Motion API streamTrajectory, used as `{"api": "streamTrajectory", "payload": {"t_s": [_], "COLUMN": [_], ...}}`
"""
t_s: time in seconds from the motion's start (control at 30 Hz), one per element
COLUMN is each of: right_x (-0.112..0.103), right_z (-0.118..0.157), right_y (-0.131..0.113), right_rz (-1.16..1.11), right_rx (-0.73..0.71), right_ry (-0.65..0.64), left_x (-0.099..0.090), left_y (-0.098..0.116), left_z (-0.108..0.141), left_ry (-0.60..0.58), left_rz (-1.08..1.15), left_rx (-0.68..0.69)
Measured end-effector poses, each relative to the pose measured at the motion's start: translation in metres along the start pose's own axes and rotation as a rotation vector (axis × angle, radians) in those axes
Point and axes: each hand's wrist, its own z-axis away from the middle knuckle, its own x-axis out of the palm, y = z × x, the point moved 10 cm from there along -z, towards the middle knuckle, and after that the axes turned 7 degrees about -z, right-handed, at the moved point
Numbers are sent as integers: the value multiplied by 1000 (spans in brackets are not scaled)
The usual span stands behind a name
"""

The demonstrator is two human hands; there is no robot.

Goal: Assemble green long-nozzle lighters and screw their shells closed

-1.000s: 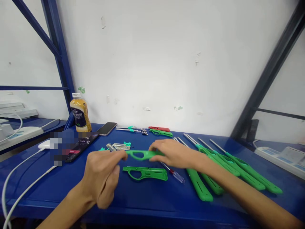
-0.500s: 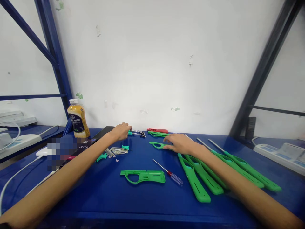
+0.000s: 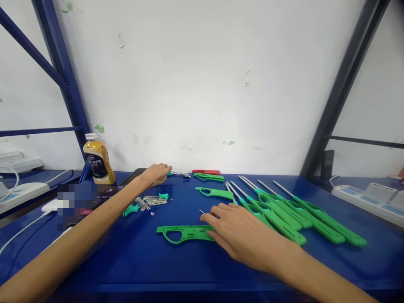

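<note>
My left hand (image 3: 157,174) is at the back left, fingers curled down by a teal trigger piece and thin metal wire parts (image 3: 181,174). Its fingertips are partly hidden, so exactly what they pinch is unclear. My right hand (image 3: 240,233) reaches over the right end of a green lighter half-shell (image 3: 189,232), which lies hollow side up with its finger loop to the left. The fingers there are apart, close to or touching the shell's end. Beneath that hand a screwdriver (image 3: 201,211) is mostly covered; just its shaft tip shows.
Several green long-nosed lighters (image 3: 284,214) lie fanned on the right. Behind are a green shell (image 3: 216,192), another green shell (image 3: 208,177) and a red shell (image 3: 206,171). Clear-and-metal pieces (image 3: 154,200) with teal triggers (image 3: 130,210), a phone (image 3: 101,199) and a bottle (image 3: 99,160) occupy the left.
My right hand has come nearer, away from the farther green shell to the near half-shell, covering the screwdriver. My left hand stays at the wire parts. The view has shifted slightly.
</note>
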Motion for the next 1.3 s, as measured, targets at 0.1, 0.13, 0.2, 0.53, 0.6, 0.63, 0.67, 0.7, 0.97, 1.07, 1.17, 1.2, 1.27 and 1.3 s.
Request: {"api": "streamTrajectory", "payload": {"t_s": [0.1, 0.13, 0.2, 0.53, 0.6, 0.63, 0.67, 0.7, 0.97, 1.07, 1.17, 1.2, 1.27, 1.3], "right_x": [8, 11, 16, 11, 12, 15, 19, 23, 38, 36, 34, 35, 35, 36], "right_z": [14, 16, 18, 3, 4, 6, 8, 11, 51, 59, 60, 59, 59, 59], "right_y": [12, 18, 31, 18, -4, -12, -17, -20, 4, 5, 2, 2, 2, 2], "right_rz": [49, 47, 45, -30, -157, -193, -223, -252, -443, -444, -423, -415, -404, -401], "right_rx": [70, 89, 125, 85, 18, 9, 8, 20, 97, 86, 69, 65, 57, 54], "right_ry": [17, 3, -12, 37, 65, 68, 62, 65, 298, 365, 393, 396, 398, 396], "left_x": [-21, -29, -48, -98, -100, -97, -98, -95, -59, -39, -25, -22, -19, -18], "left_y": [-10, -13, -17, 12, 22, 27, 35, 42, 79, 82, 83, 83, 83, 83], "left_z": [9, 14, 25, 149, 182, 196, 211, 222, 233, 227, 226, 226, 225, 225], "left_ry": [40, 63, 119, 323, 402, 420, 469, 488, 339, 235, 175, 162, 144, 138], "left_rz": [-21, -23, -18, 168, 302, 346, 376, 399, 563, 631, 675, 689, 718, 731], "left_rx": [-20, -27, -41, -50, -61, -76, -48, -36, -13, -32, -43, -42, -35, -35]}}
